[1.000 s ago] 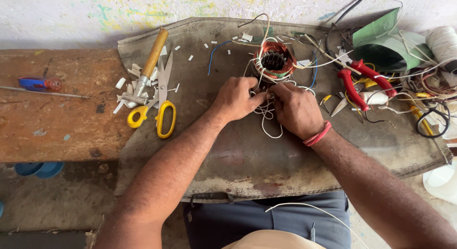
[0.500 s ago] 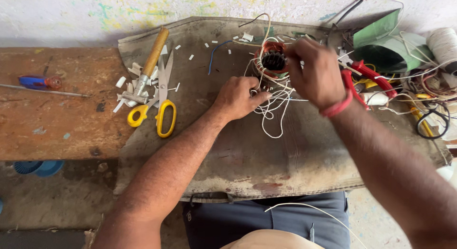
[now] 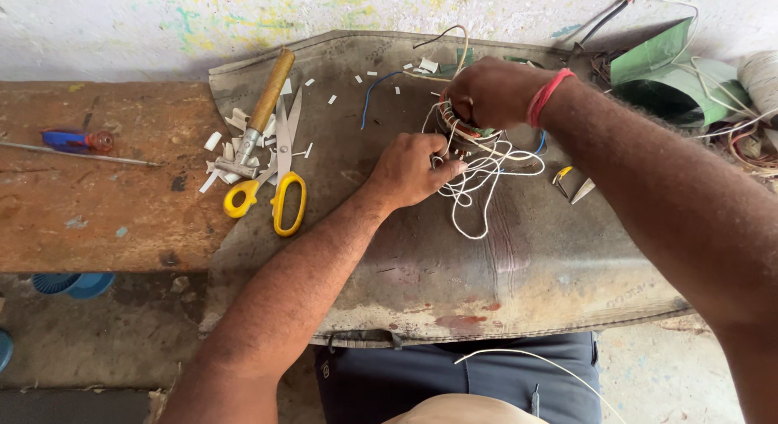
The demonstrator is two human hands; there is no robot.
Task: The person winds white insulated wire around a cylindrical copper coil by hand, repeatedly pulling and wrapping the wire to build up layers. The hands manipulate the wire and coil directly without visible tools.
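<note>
My left hand (image 3: 415,170) rests on the grey mat (image 3: 421,254), its fingers pinching white cord (image 3: 478,177) at the base of a small wound coil (image 3: 463,131). My right hand (image 3: 490,92) reaches over from the right and grips the top of that coil, hiding most of it. It wears a red band at the wrist. Loops of the white cord lie loose on the mat just right of my left hand.
Yellow-handled scissors (image 3: 275,189) and a wooden-handled tool (image 3: 263,108) lie at the mat's left among white scraps. A blue and red screwdriver (image 3: 77,142) lies on the brown bench (image 3: 97,197). Green sheet (image 3: 673,76) and tangled wires fill the back right.
My right hand has left the cord beside my left hand and moved up and back onto the coil. The view has shifted, so the red pliers are out of sight.
</note>
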